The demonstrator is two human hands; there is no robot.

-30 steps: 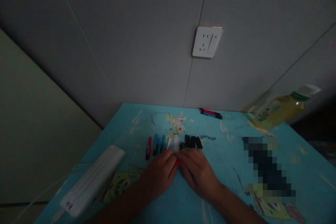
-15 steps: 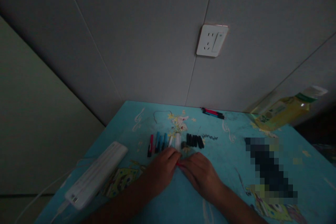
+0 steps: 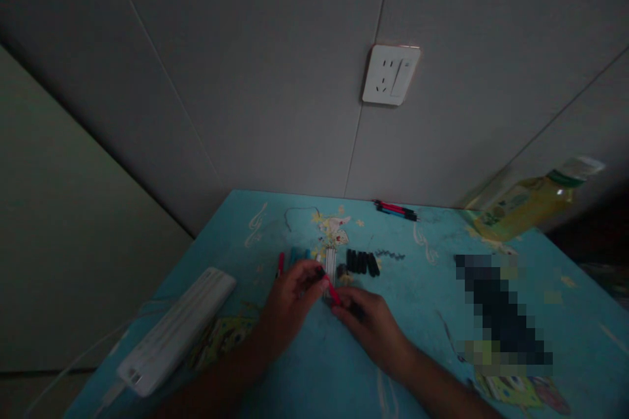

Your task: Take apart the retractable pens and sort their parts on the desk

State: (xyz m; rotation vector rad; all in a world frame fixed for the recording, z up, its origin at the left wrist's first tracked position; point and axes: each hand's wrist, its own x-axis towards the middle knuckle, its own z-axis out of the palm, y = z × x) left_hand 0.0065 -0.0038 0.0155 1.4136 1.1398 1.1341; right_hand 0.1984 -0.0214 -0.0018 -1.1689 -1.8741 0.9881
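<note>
Between my two hands, a red pen part (image 3: pixel 333 291) with a dark end slants over the blue tabletop. My left hand (image 3: pixel 293 294) pinches its upper end, and the fingers of my right hand (image 3: pixel 369 317) close on its lower end. A dark piece shows under my right fingers, too dim to make out. Just beyond lie thin silver-white refills (image 3: pixel 331 262) side by side, with several black pieces (image 3: pixel 362 262) to their right. Behind my left hand are a red pen barrel (image 3: pixel 280 264) and blue barrels (image 3: pixel 299 254), partly hidden.
Assembled red and blue pens (image 3: pixel 396 210) lie by the wall edge. A white power strip (image 3: pixel 177 330) with a cable is at the left. A yellow liquid bottle (image 3: pixel 525 203) leans at the back right. A pixelated dark object (image 3: pixel 506 311) lies at the right.
My hands have moved slightly apart, and more of the red part shows between them. My left hand now covers more of the blue barrels. The whole view has shifted a little.
</note>
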